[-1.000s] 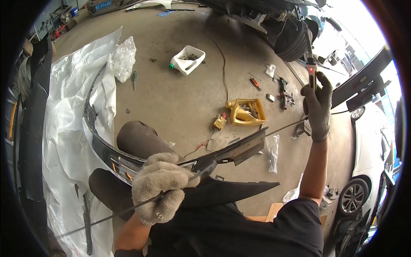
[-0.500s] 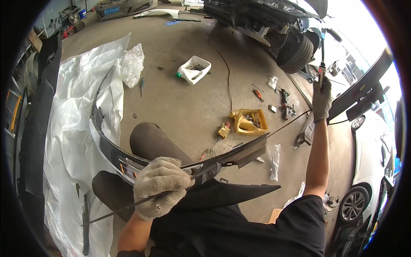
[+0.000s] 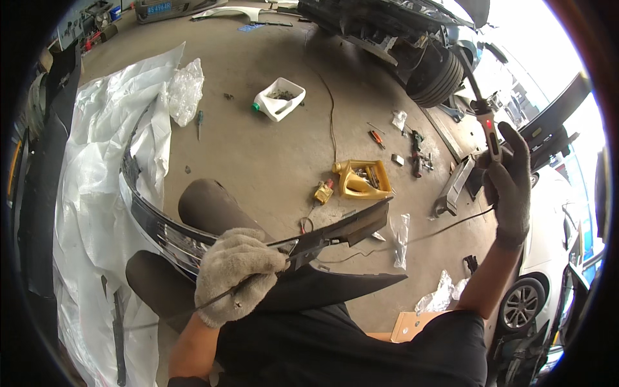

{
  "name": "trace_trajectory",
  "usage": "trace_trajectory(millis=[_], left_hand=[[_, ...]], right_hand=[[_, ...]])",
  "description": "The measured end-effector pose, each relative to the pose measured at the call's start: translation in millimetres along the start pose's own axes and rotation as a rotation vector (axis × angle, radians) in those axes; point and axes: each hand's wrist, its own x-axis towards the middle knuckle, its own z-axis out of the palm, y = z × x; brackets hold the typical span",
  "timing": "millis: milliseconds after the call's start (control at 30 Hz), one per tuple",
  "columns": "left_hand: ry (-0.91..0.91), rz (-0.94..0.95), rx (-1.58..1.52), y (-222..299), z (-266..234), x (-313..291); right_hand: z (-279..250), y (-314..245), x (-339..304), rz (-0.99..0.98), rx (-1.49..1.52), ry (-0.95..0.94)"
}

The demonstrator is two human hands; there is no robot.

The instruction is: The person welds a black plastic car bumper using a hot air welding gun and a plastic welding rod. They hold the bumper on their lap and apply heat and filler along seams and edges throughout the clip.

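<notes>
Across my lap lies a long curved black car bumper trim (image 3: 171,238) with a shiny strip along its left part. My left hand (image 3: 235,274), in a grey knitted glove, is closed at its middle. A thin dark strip (image 3: 222,295) passes through that fist and slants down to the left; whether it is a rod or a cord I cannot tell. Out at the right, my gloved right hand (image 3: 512,184) is raised around a soldering-iron-like tool (image 3: 491,137), with a pale handle, red light and dark shaft pointing up. A thin cord (image 3: 425,231) trails from near this hand.
White sheeting (image 3: 97,213) covers the floor at left. A cut white jug (image 3: 278,99) and a cut yellow jug holding small parts (image 3: 364,179) stand ahead. Screwdrivers, tools and plastic bags lie around. A partly dismantled car (image 3: 387,39) stands beyond; a white car (image 3: 548,238) is at right.
My right hand has come lower and slightly right, turning the tool so its lit handle faces me. The cord now hangs slack. My left hand keeps its grip; the view has shifted slightly.
</notes>
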Motion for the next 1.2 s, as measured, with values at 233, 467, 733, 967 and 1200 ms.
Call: trace_trajectory(millis=[233,467,733,967,1200], left_hand=[[0.023,-0.047,0.12,-4,10,1],[-0.026,-0.082,0.061,-35,37,7],[0.013,-0.187,-0.038,-44,42,8],[-0.04,-0.105,0.041,-47,34,6],[0.078,-0.289,-0.336,-50,37,-6]], right_hand=[[23,48,-29,0.343,0.502,0.23],[5,111,-57,0.114,0.773,0.11],[-2,178,-76,0.028,-0.255,0.287],[-26,154,-74,-0.071,0.19,0.526],[-41,108,-91,-0.253,0.227,0.391]])
